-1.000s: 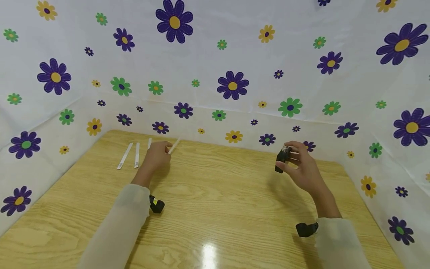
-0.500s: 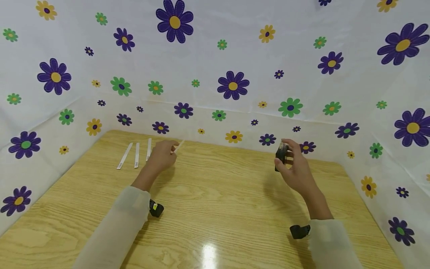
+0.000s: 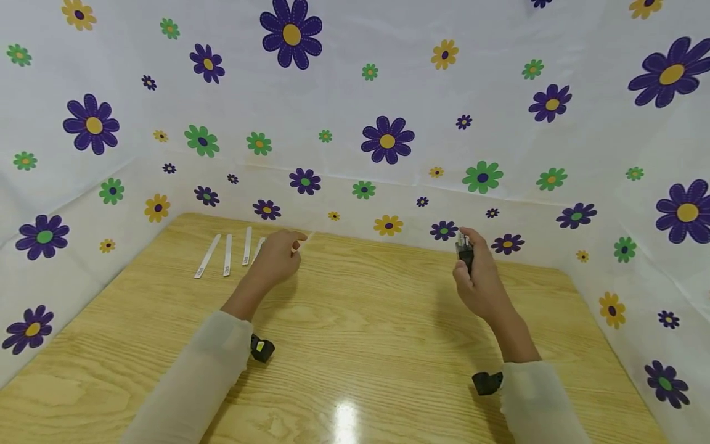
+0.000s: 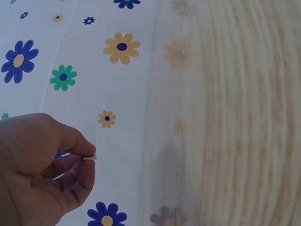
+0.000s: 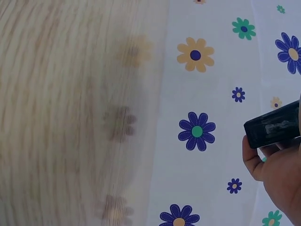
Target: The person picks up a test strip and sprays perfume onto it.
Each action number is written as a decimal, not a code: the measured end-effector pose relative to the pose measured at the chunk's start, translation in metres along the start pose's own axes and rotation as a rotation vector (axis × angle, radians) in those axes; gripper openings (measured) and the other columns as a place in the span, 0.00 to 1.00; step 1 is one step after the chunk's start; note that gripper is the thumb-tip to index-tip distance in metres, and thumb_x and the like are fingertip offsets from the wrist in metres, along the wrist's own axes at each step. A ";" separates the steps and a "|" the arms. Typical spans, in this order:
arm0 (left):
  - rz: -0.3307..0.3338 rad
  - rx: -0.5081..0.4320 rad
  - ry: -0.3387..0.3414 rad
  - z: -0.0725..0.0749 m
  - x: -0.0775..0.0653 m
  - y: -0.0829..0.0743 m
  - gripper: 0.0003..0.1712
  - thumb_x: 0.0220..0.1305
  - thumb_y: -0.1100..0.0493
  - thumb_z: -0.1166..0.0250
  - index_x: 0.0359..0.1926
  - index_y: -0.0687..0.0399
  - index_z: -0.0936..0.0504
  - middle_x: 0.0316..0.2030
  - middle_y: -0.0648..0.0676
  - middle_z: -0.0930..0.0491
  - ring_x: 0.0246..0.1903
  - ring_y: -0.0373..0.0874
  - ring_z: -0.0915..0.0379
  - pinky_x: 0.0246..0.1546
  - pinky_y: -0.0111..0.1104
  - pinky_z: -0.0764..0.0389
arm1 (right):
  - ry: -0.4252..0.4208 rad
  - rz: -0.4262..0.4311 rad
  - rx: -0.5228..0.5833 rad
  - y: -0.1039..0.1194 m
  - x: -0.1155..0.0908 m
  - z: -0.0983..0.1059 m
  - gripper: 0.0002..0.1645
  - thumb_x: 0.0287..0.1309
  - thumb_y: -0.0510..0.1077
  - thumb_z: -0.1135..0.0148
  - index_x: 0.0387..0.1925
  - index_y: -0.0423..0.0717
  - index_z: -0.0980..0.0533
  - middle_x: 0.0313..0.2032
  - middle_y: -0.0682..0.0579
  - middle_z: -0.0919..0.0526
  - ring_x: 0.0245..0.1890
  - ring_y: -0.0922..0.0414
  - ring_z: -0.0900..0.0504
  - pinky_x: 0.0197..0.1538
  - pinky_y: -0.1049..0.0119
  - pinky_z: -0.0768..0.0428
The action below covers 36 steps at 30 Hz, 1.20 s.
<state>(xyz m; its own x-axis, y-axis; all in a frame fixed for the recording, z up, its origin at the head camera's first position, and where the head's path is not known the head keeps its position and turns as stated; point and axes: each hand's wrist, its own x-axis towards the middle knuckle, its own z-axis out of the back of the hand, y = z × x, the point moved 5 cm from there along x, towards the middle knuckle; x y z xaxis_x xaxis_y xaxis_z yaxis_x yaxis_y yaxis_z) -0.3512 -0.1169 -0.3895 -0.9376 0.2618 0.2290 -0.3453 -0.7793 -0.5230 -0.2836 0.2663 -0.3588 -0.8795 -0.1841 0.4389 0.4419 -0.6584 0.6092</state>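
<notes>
My left hand (image 3: 277, 258) hovers over the back left of the table, pinching a thin white paper strip (image 4: 90, 157) between thumb and fingers; from the head camera it is mostly hidden. In the right hand (image 3: 484, 283) I grip a small black perfume bottle (image 3: 465, 251) with a clear, shiny top. It is held upright above the table's back right, my index finger at its top. The bottle's dark base (image 5: 270, 129) shows in the right wrist view. Beside my left hand lie several similar strips (image 3: 228, 255), one partly covered by the hand.
The wood-grain table (image 3: 355, 333) has a white flower-print cloth (image 3: 333, 111) standing around its back and sides. A small black camera (image 3: 263, 349) sits at the left wrist, another black camera (image 3: 488, 383) at the right.
My left hand has shifted slightly right with its strip, uncovering another strip on the table. My right hand has moved a little left, and the bottle has turned in its grip.
</notes>
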 end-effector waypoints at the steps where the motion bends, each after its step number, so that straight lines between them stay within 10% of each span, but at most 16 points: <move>1: -0.008 0.001 0.002 -0.001 0.000 -0.002 0.26 0.64 0.73 0.45 0.64 0.66 0.22 0.48 0.66 0.18 0.42 0.55 0.22 0.41 0.45 0.20 | -0.002 0.004 -0.007 0.001 0.000 -0.001 0.42 0.64 0.32 0.57 0.79 0.44 0.53 0.45 0.37 0.36 0.34 0.49 0.36 0.36 0.55 0.34; 8: -0.064 0.008 -0.004 -0.006 -0.001 -0.019 0.25 0.64 0.72 0.43 0.62 0.66 0.21 0.48 0.64 0.18 0.46 0.56 0.21 0.45 0.46 0.18 | -0.059 0.080 -0.090 0.006 0.000 -0.003 0.38 0.67 0.35 0.52 0.76 0.41 0.47 0.38 0.41 0.35 0.30 0.52 0.37 0.31 0.59 0.35; 17: -0.122 -0.060 0.009 -0.016 -0.001 -0.046 0.25 0.64 0.73 0.44 0.62 0.65 0.20 0.48 0.63 0.18 0.44 0.54 0.21 0.41 0.43 0.18 | -0.043 0.106 -0.115 0.011 0.004 -0.008 0.36 0.68 0.39 0.48 0.75 0.38 0.43 0.62 0.27 0.34 0.52 0.38 0.31 0.54 0.32 0.29; 22: -0.148 -0.115 0.011 -0.030 -0.002 -0.058 0.24 0.65 0.72 0.42 0.62 0.64 0.19 0.45 0.61 0.18 0.38 0.48 0.20 0.38 0.39 0.17 | -0.047 0.109 -0.134 0.010 0.006 -0.011 0.35 0.68 0.39 0.46 0.74 0.38 0.41 0.58 0.28 0.31 0.48 0.39 0.31 0.50 0.37 0.29; 36: -0.072 -0.514 -0.014 -0.050 -0.013 -0.090 0.20 0.63 0.70 0.37 0.55 0.59 0.15 0.40 0.55 0.18 0.33 0.44 0.20 0.27 0.33 0.20 | 0.003 0.116 -0.164 0.011 0.007 -0.020 0.34 0.70 0.43 0.40 0.72 0.41 0.39 0.58 0.29 0.31 0.53 0.37 0.29 0.54 0.33 0.27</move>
<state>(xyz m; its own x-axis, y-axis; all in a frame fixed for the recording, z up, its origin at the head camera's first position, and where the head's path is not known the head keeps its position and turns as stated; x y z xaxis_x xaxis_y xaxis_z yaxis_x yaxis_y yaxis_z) -0.3099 -0.0213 -0.3864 -0.9111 0.2945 0.2885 -0.3884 -0.3786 -0.8401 -0.2890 0.2431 -0.3625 -0.8251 -0.2674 0.4977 0.5055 -0.7428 0.4389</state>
